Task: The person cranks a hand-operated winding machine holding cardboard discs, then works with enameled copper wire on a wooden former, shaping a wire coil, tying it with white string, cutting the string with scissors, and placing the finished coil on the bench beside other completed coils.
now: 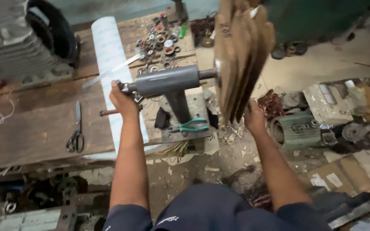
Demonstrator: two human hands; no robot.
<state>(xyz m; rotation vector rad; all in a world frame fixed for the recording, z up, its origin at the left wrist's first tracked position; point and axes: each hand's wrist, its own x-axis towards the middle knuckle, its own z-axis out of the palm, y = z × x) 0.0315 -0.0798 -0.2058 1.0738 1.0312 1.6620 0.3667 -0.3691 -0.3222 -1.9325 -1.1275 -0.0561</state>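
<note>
- 2 hands work a bench-mounted winder (168, 81): left hand (123, 100) closed around its crank handle (127, 88), right hand (253, 117) steadying the blurred wooden former (240, 55).
- Risk: fingers could be struck by the spinning boards.
- Pliers (191, 125) at the base could shake loose.

Worn wooden workbench (35, 124) at left; dusty, littered concrete floor (322, 64) right and far; dim, flat light

Bare wood lies open on the table (35, 128) left of the scissors (76, 136), giving free passage. Between the winding machine (170, 81) and the stacked wooden formers (240, 55) the gap is tight (green-handled pliers (192, 125) sit at its base). Motor parts (298, 129) crowd the floor (322, 64) to the right.
</note>
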